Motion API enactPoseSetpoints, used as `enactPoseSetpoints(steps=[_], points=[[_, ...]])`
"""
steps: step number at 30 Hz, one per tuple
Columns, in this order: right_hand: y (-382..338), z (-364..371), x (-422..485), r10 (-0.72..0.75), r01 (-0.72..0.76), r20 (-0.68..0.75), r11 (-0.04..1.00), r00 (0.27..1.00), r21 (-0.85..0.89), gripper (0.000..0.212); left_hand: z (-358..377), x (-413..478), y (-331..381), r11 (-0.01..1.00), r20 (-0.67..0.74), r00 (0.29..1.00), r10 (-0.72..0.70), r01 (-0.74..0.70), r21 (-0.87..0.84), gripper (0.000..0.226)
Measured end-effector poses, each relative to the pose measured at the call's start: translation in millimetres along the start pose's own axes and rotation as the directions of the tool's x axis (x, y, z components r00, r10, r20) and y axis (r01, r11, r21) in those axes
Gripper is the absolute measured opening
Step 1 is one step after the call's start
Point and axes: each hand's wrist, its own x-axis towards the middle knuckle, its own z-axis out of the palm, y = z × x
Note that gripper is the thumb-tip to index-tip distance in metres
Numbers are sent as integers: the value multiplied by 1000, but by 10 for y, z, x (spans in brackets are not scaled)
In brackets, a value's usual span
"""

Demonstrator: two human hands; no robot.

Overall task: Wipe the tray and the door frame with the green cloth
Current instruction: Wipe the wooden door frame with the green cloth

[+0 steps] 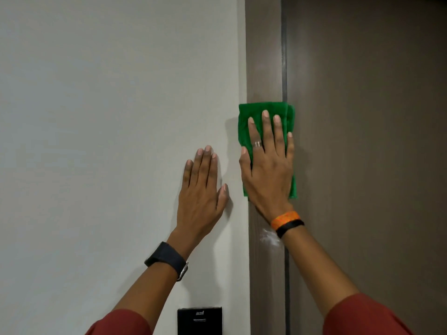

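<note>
- Head view: the right hand (267, 165) lies flat on the green cloth (266, 112), fingers stretched out and slightly spread, the palm pressing the cloth against the brown door frame (263, 56). Nothing is pinched; the cloth is held only by pressure between hand and frame.
- The left hand (203, 189) rests flat on the pale wall (108, 105) just left of the frame, fingers straight and close together, holding nothing. It looks like a brace.
- The cloth sits on the vertical frame strip to the right of centre, its right edge lapping over the dark seam (285, 68) onto the door (375, 117), its left edge just past the frame's edge onto the wall.
- The cloth is bright green with a fine ribbed weave, folded into an upright pad; layered edges show at its upper right corner.
- In my judgement it is light, soft and limp: it will slide or bunch unless the palm keeps even pressure, so the flat hand over the middle of the pad is the best hold.
- A whitish smear (269, 238) shows on the frame below the right wrist, so that stretch probably needs a pass.
- A dark wall plate (199, 321) sits low on the wall, near the bottom edge. No tray is in sight.
</note>
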Motion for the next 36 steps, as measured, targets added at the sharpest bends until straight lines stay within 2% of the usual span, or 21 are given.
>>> enactPoseSetpoints(steps=[5, 7, 10, 14, 16, 18, 22, 25, 27, 30, 36], points=[[-2, 10, -1557, 34, -36, 101, 999, 994, 24, 61, 65, -66, 2, 999, -19, 1000, 10, -9, 52, 67], [20, 12, -1902, 24, -27, 124, 999, 992, 24, 60, 76, -69, 3, 998, -30, 999, 20, -19, 52, 68], [28, 20, -1545, 7, -6, 99, 1000, 995, -10, 57, 85, -61, 4, 999, -39, 999, 18, -16, 41, 68], [-25, 21, -311, 10, -9, -29, 999, 1000, 39, 55, 99, -55, -5, 999, -54, 998, 19, -17, 37, 68], [-51, -5, 162, 38, -37, -43, 998, 998, 42, 55, 101, -63, -6, 999, -63, 998, 24, -22, 30, 68], [-77, -13, 260, 46, -45, -44, 999, 998, 27, 54, 95, -59, -8, 1000, -67, 998, 21, -20, 23, 68], [-66, 16, -663, 80, -78, -17, 994, 997, 72, 55, 77, -69, 0, 1000, -65, 998, 23, -21, 17, 68], [-107, 5, -1750, 87, -94, 96, 993, 992, 77, 56, 32, -75, 16, 1000, -54, 998, 10, -10, 8, 68], [-103, 11, -2073, 64, -69, 124, 997, 990, 42, 56, 17, -81, 23, 1000, -50, 999, 19, -19, 4, 69], [-91, 2, -1590, 34, -37, 95, 999, 995, 29, 55, 23, -76, 15, 1000, -51, 999, 13, -13, -8, 68], [-107, -95, 604, 12, -11, -4, 998, 1000, 64, 58, 40, -85, 8, 999, -74, 997, 20, -22, -27, 67]])
